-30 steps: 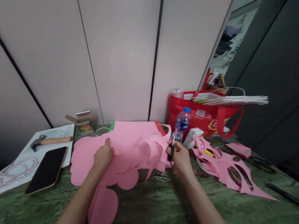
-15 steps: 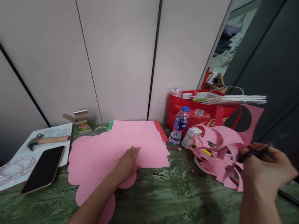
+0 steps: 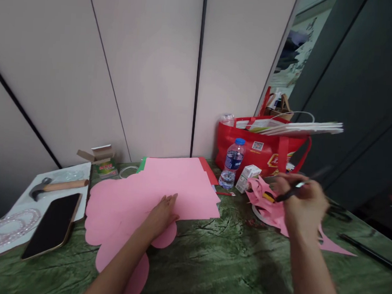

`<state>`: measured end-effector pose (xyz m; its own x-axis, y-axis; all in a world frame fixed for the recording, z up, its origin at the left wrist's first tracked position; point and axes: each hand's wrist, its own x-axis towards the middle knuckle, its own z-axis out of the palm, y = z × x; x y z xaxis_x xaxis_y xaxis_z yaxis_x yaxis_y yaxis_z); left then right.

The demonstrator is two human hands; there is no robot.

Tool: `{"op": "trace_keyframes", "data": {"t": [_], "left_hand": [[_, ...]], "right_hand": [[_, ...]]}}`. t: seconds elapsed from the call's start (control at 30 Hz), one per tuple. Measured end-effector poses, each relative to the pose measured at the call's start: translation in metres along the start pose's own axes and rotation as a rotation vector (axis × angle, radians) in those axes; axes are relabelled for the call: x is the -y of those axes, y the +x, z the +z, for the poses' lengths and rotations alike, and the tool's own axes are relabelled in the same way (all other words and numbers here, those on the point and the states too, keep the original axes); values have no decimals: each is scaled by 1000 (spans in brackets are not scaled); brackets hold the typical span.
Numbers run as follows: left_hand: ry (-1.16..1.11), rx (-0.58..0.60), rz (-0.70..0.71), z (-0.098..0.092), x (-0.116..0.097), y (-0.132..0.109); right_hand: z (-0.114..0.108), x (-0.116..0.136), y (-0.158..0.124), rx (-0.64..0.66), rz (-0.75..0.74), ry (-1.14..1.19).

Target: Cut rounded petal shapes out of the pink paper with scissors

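My left hand (image 3: 163,216) lies flat, palm down, with fingers stretched out on the pink paper (image 3: 176,181). Beneath my left forearm, pink cut-outs with scalloped, rounded edges (image 3: 106,208) spread toward me. On the right, my right hand (image 3: 304,204) is closed around a slim black tool (image 3: 291,192). A thin, blurred part of it sticks out to the upper right; its exact kind is unclear. Below and beside that hand is a heap of pink paper scraps (image 3: 268,208), partly hidden by it, with a yellow object (image 3: 268,197) among them.
A phone (image 3: 54,224), a claw hammer (image 3: 59,186) and a beaded strand (image 3: 12,228) lie on the left. Behind stand an opened small box (image 3: 106,165), a water bottle (image 3: 232,164), a white carton (image 3: 248,177) and a red bag (image 3: 249,146). A black rod (image 3: 370,253) lies right.
My right hand has moved left and slightly inward, still holding the black tool. The raised pink scraps have dropped onto the table. My left hand stays on the paper.
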<state>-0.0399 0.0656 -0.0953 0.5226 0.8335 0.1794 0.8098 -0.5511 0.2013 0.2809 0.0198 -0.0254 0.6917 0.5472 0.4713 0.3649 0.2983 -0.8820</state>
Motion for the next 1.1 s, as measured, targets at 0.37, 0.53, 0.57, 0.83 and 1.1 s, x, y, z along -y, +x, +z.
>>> {"op": "trace_keyframes", "data": {"t": [0.37, 0.53, 0.57, 0.83, 1.1], "left_hand": [[-41, 47, -10, -12, -8, -1], [-67, 62, -16, -13, -10, -2], [-69, 61, -17, -13, -10, -2], [-72, 47, -17, -10, -9, -1], [-74, 40, -8, -10, -6, -2]], "right_hand": [[75, -34, -64, 746, 804, 333], [67, -45, -52, 719, 947, 342], [66, -45, -50, 721, 967, 352], [66, -43, -51, 744, 1045, 383], [74, -40, -59, 745, 1016, 350]]}}
